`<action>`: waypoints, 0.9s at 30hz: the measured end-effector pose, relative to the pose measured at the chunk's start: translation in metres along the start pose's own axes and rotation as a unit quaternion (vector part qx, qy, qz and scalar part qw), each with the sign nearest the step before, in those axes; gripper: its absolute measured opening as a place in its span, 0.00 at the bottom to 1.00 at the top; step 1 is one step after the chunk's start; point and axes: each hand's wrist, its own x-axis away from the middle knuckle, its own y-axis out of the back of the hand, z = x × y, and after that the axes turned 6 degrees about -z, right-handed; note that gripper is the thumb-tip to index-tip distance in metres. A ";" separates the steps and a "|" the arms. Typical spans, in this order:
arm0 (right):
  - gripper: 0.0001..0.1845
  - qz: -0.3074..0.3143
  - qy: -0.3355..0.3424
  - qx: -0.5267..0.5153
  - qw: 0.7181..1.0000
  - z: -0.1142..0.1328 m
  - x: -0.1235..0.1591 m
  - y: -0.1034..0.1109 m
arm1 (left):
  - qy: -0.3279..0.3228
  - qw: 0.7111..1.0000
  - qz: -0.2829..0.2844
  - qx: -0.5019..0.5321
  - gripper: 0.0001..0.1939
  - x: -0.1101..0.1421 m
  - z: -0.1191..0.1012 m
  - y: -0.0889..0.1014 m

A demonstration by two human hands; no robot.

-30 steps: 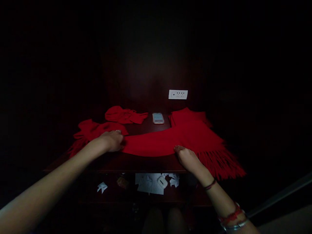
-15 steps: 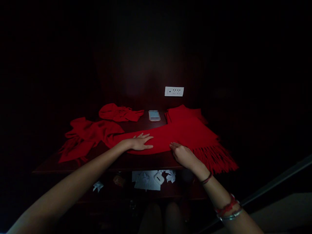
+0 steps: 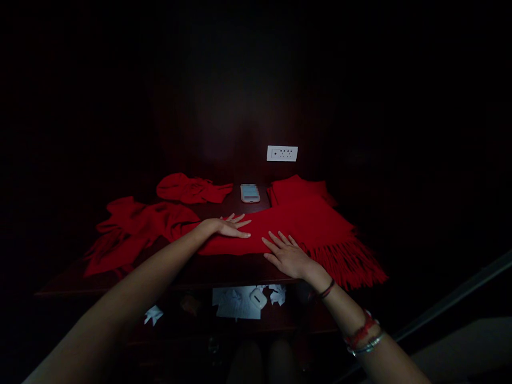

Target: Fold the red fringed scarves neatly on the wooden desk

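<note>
A red fringed scarf (image 3: 316, 218) lies stretched across the dark table (image 3: 160, 280), bunched at its left end and flat toward the right, where its fringe spreads near the table's right side. On the scarf's middle rests my left hand (image 3: 230, 226), fingers spread, holding nothing. My right hand (image 3: 286, 256) lies along the front edge of the cloth, its fingers stretched out and apart, also without a grip. Behind the left part sits a second bundle of red cloth (image 3: 188, 189), and folded red cloth (image 3: 298, 188) lies at the back right.
A phone (image 3: 250, 193) lies at the back of the table, below a white wall socket (image 3: 282, 153). On a lower shelf are a sheet of paper (image 3: 232, 306), a small white case (image 3: 258, 298) and crumpled paper (image 3: 153, 314). The surroundings are very dark.
My right hand has opened from a closed pinch on the scarf's front edge to spread fingers. My left hand stays on the cloth, its wrist slightly raised. The view has shifted a little.
</note>
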 end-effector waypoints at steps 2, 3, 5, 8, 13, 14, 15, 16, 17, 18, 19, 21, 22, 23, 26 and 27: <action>0.34 0.013 -0.003 -0.003 1.000 0.002 -0.002 0.004 | -0.011 0.997 -0.075 -0.010 0.30 -0.002 -0.005 -0.007; 0.35 0.015 -0.002 -0.006 1.000 0.004 -0.003 0.005 | -0.037 0.993 -0.108 -0.017 0.27 -0.003 -0.008 -0.012; 0.35 0.020 -0.001 -0.012 1.000 0.006 -0.004 0.006 | -0.108 0.985 -0.132 -0.026 0.26 -0.001 -0.011 -0.020; 0.36 0.037 -0.009 -0.019 0.999 0.006 -0.005 0.004 | -0.151 0.984 -0.092 -0.024 0.29 0.003 -0.007 -0.022; 0.36 0.060 -0.012 -0.020 0.998 0.004 -0.006 0.003 | -0.164 0.981 -0.098 -0.046 0.23 0.006 0.003 -0.013; 0.36 0.058 -0.013 -0.019 0.998 0.004 -0.006 0.003 | -0.176 0.974 -0.130 -0.056 0.21 0.008 0.002 -0.013; 0.36 0.055 -0.014 -0.018 0.998 0.004 -0.006 0.002 | -0.193 0.965 -0.165 -0.066 0.19 0.010 0.001 -0.014; 0.36 0.052 -0.014 -0.017 0.998 0.004 -0.007 0.002 | -0.210 0.955 -0.195 -0.073 0.19 0.012 0.001 -0.015; 0.36 0.049 -0.013 -0.015 0.999 0.004 -0.007 0.002 | -0.225 0.948 -0.210 -0.079 0.19 0.015 0.002 -0.016; 0.36 0.048 -0.012 -0.014 0.999 0.004 -0.007 0.001 | -0.235 0.945 -0.210 -0.085 0.19 0.017 0.004 -0.015; 0.36 0.048 -0.011 -0.014 0.999 0.004 -0.007 0.001 | -0.230 0.948 -0.199 -0.094 0.18 0.020 0.008 -0.012; 0.36 0.048 -0.009 -0.012 0.999 0.003 -0.006 0.000 | -0.159 0.966 -0.165 -0.121 0.18 0.022 0.019 -0.003; 0.36 0.047 -0.009 -0.012 0.999 0.003 -0.006 0.000 | -0.107 0.973 -0.153 -0.137 0.18 0.023 0.024 0.001; 0.36 0.045 -0.008 -0.013 0.999 0.003 -0.006 0.000 | -0.067 0.975 -0.152 -0.149 0.19 0.023 0.027 0.006; 0.36 0.039 -0.004 -0.014 0.999 0.003 -0.005 0.000 | -0.125 0.966 -0.183 -0.135 0.19 0.019 0.023 0.009; 0.36 0.037 -0.003 -0.012 0.999 0.003 -0.005 0.000 | -0.191 0.956 -0.189 -0.116 0.20 0.017 0.018 0.007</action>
